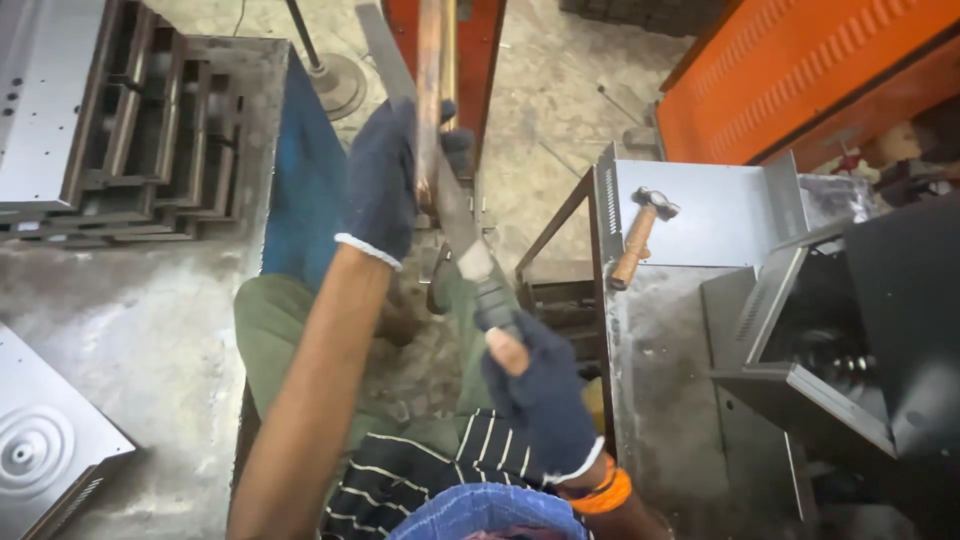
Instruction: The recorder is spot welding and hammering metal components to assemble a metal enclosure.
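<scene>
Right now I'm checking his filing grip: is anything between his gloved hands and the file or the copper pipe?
Nothing visible beyond the gloves. The left hand wraps the copper pipe directly, and the right hand grips the handle of the file, whose blade lies across the pipe.

Knit dark-blue cloth gloves on left hand [380, 185] and right hand [540, 395], white-cuffed, matt. Copper pipe [430, 100], dull reddish sheen, patchy. Flat steel file [440, 190], grey and rough-toothed, with black matt handle. Hammer [640, 235]: worn pale wooden shaft, dark metal head. Sheet-metal bench [720, 210], brushed grey, faintly glossy. Concrete floor [130, 320], rough and dusty. Orange-painted perforated metal panel [800, 70].
</scene>
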